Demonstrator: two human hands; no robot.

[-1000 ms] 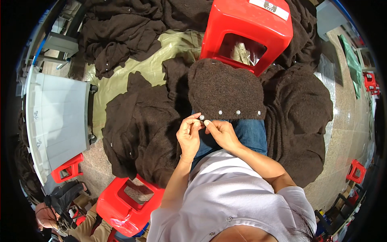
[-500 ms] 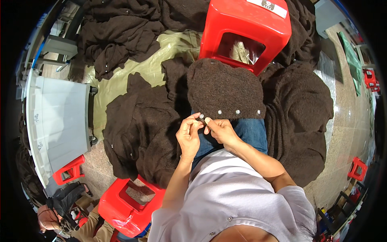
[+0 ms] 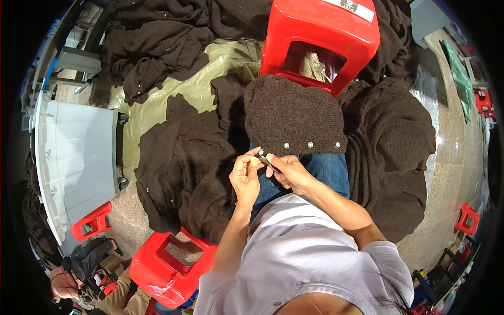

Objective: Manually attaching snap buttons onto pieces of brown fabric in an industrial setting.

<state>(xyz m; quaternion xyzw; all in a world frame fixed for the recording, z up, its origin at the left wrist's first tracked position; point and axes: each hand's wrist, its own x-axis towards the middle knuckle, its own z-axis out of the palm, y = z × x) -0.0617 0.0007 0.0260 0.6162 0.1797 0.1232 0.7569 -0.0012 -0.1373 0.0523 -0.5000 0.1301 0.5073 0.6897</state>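
A dark brown knit garment (image 3: 294, 113) lies over my knees. Several shiny round buttons (image 3: 310, 145) run along its near edge. At the left end of that edge, my left hand (image 3: 245, 176) pinches the knit just below another shiny button (image 3: 261, 151). My right hand (image 3: 290, 172) is closed around a small, narrow dark tool that looks like thread snips (image 3: 269, 164). The tool's tip points at the base of that button, between the fingertips of both hands. Fingers hide most of the tool, and any thread there is too fine to make out.
A red plastic stool (image 3: 273, 47) stands just beyond my knees. Piles of brown knitwear (image 3: 184, 163) lie left, right (image 3: 391, 157) and beyond, partly on yellowish plastic sheeting (image 3: 157, 100). A white wheeled bin (image 3: 79, 157) is at left. Behind left are another red stool (image 3: 173, 268) and a person (image 3: 68, 283).
The snips show more between my hands now, and my right fingers have shifted slightly around them. My left hand keeps its pinch at the button.
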